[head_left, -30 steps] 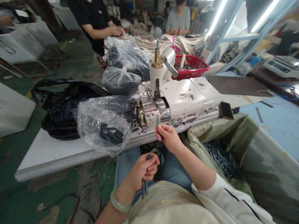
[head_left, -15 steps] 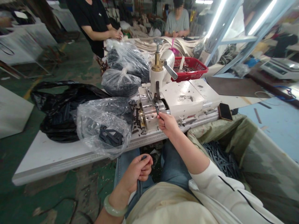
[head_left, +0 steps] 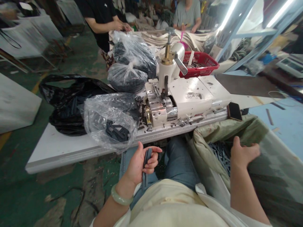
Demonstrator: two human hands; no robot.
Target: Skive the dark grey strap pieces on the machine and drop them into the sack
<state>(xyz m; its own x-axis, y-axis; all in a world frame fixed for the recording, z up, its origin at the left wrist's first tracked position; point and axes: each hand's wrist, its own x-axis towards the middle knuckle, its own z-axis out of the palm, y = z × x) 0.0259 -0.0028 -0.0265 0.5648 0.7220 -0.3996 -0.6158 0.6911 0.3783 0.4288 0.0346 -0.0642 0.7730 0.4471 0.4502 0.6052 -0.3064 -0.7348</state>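
Note:
My left hand (head_left: 137, 165) is closed around a few dark blue-grey strips (head_left: 146, 162), its thumb and index finger apart above them. It is over my lap, in front of the table edge. My right hand (head_left: 243, 153) is at the mouth of a green fabric sack (head_left: 201, 138) on the right, thumb and fingers apart, with nothing visible in it. Inside the sack lie many similar strips (head_left: 220, 154). The white machine (head_left: 189, 96) with its metal roller head (head_left: 168, 102) stands on the table, neither hand touching it.
Left of the machine are an open clear plastic bag (head_left: 94, 123) of strips, a black bag (head_left: 63, 123) and tied clear bags (head_left: 127, 78). Behind it stands a red basket (head_left: 203, 64). A phone (head_left: 234, 111) lies at the table's right. Two people work beyond.
My right hand has left the machine's roller and moved right to the sack; the strip there is gone from the roller. My left hand has turned, showing the strips.

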